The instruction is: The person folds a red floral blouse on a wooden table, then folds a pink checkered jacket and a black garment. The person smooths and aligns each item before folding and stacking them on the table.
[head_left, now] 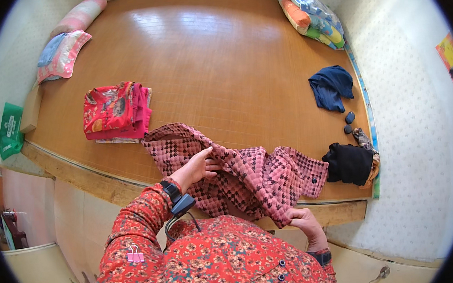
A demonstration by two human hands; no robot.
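A pink garment [249, 168] with a dark houndstooth pattern lies rumpled across the front edge of a wooden platform, right before me. My left hand [200, 169] rests on its upper middle with the fingers partly tucked at a fold; whether they grip the cloth is hard to tell. Down at the near right, my right hand [304, 220] pinches the garment's lower edge, pulled towards my body. A cuff-like end [312, 176] with a dark button points right. Beyond my left hand sits a stack of folded red and pink clothes [115, 113].
The brown platform surface [213, 82] ends in a wooden front edge [89, 186]. On the right lie black cloth [349, 164], navy cloth [331, 88] and two small dark objects [349, 122]. Bagged bedding [314, 18] and pillows [65, 54] stand in the back corners. A green bag [10, 130] is at left.
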